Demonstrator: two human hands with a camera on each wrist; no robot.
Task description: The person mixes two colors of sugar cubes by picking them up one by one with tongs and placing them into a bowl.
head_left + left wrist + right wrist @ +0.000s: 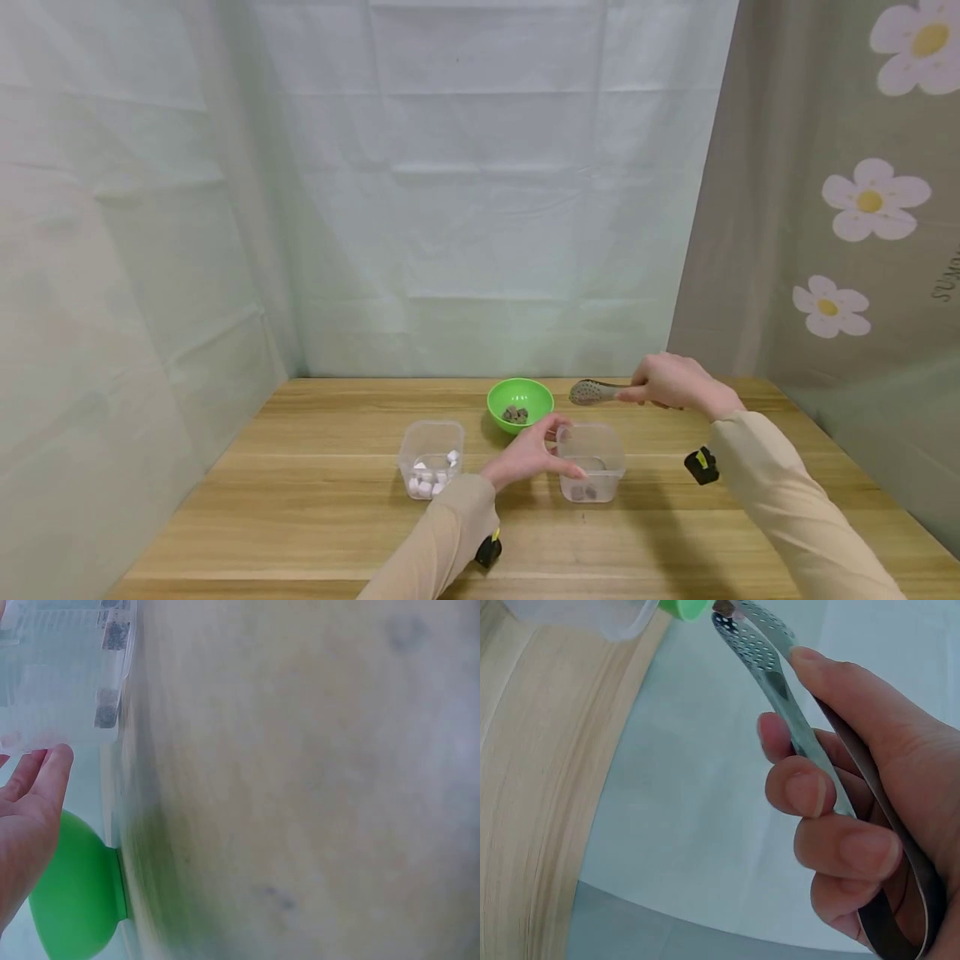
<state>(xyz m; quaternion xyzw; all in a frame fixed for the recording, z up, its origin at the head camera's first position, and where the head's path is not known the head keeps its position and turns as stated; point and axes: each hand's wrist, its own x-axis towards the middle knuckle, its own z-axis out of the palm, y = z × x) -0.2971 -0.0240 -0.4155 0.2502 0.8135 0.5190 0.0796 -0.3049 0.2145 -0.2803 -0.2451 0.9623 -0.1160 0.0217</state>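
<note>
My right hand (678, 383) grips metal tongs (592, 392) with perforated tips, raised above the table. Between those tips, in the right wrist view, is a small brown cube (724, 607). My left hand (528, 454) holds the left side of a clear plastic container (613, 454), thumb in front and fingers behind. A few dark cubes (583, 493) lie at that container's bottom. Just behind the left hand stands a green bowl (542, 398) with several brown cubes (515, 414) in it. The left wrist view shows fingertips (58, 761) at the container's wall.
Left of the left hand, a second clear container (414, 437) holds several white cubes (424, 487). All of it stands on a wooden table (315, 500). Pale curtains (487, 208) hang behind and at the sides. Black devices (702, 465) show near both wrists.
</note>
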